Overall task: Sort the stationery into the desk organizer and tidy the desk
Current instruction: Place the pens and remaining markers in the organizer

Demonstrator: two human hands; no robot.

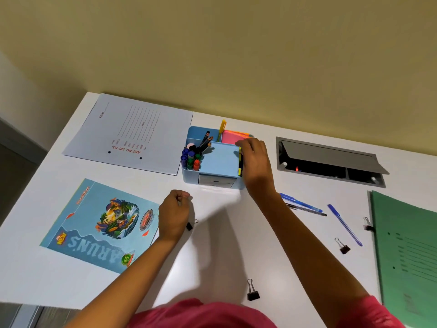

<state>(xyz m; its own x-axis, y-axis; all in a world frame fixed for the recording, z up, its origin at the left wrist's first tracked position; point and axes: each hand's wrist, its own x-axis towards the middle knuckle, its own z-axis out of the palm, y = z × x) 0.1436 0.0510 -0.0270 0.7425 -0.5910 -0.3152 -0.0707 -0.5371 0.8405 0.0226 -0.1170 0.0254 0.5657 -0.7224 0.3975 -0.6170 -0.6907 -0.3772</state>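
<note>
Near the table's (pixel 212 252) far edge, right hand (pixel 255 162) has its fingers round the blue notepad (pixel 220 159) atop the desk organizer (pixel 189 175). I'd square it, then seat it flat. Left hand (pixel 175 214) fingers clenched, contents unclear.

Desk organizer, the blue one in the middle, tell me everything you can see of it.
The desk organizer is a light blue box, plastic by its look, upright on the white desk. Its left compartments hold capped markers and pencils standing on end; a back compartment holds pink sticky notes beside a yellow upright piece. A blue pad lies over the front right part, above pale drawers. The right hand grips the pad's right edge.
</note>
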